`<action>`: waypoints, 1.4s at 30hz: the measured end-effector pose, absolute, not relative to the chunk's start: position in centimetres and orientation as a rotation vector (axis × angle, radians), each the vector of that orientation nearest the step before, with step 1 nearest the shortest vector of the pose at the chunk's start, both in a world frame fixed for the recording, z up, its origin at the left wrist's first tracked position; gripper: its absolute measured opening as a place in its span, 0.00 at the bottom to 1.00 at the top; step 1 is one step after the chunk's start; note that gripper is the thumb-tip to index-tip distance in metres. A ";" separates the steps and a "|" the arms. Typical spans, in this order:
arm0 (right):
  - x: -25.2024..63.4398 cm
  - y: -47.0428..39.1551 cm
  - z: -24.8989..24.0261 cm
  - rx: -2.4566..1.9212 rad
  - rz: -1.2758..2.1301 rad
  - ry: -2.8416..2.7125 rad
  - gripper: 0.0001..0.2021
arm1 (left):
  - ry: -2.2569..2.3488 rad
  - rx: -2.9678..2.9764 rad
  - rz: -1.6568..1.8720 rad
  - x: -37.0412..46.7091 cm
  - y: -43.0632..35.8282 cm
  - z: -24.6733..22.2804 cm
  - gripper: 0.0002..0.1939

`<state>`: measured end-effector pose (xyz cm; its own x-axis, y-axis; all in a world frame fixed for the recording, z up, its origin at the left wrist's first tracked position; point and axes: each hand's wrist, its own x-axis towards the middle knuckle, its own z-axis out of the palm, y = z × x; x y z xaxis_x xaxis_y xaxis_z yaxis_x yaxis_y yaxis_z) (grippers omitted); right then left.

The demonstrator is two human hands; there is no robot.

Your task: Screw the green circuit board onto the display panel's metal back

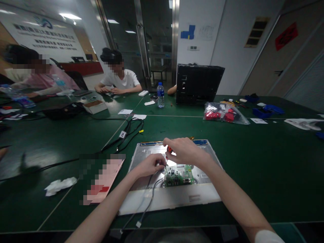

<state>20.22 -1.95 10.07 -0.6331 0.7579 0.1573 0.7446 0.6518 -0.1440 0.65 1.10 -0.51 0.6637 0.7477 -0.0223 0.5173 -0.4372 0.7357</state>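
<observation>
Two grey cables (152,199) with two white connectors (138,223) run over the near left edge of a single metal panel (138,203), which lies flat on the green worktop (255,182). One green circuit board (177,175) rests on the panel's middle. Two bare hands meet at the board's far left corner. The right hand (186,151), above and beyond the board, has its fingers closed around one red-and-black screwdriver (169,149), the shaft pointing down to that corner. The left hand (152,164) lies just left of the board, its fingertips bunched beside the shaft; whether they pinch it or a small part cannot be told. The right forearm crosses the panel's right side.

Left of the panel lie one pink packet (107,179), partly blurred, and one crumpled tissue (60,186). Beyond them, a bundle of black cables (131,128) bears one white label (122,134) and one yellow tag (141,131).

Farther off stand one upright bottle (160,96) and, to its right, one black casing (198,84), with a clear bag (226,113) of red pieces in front. One open box (95,107) sits at left. Two seated co-workers occupy the far left; part of another person's arm (172,90) shows beside the casing.
</observation>
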 end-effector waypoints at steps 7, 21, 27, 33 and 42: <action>20.2 -1.8 10.2 -1.246 0.082 -2.666 0.13 | 0.987 2.138 0.393 0.7 0.9 -0.3 0.06; 20.2 -1.9 10.1 -1.280 0.086 -2.636 0.11 | 0.977 2.148 0.421 0.7 0.9 -0.4 0.06; 20.2 -1.7 9.9 -1.265 0.076 -2.649 0.12 | 0.990 2.132 0.380 0.8 0.9 0.0 0.04; 20.0 -1.6 10.0 -1.319 0.008 -2.675 0.13 | 1.010 2.131 0.376 0.8 0.8 0.0 0.04; 20.1 -2.1 10.2 -1.225 0.046 -2.668 0.13 | 0.977 2.153 0.402 0.7 1.1 -0.5 0.05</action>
<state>20.08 -2.08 10.24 -0.6347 0.7533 0.1724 0.7469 0.6552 -0.1132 0.65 1.13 -0.48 0.6632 0.7483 -0.0145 0.5212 -0.4479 0.7265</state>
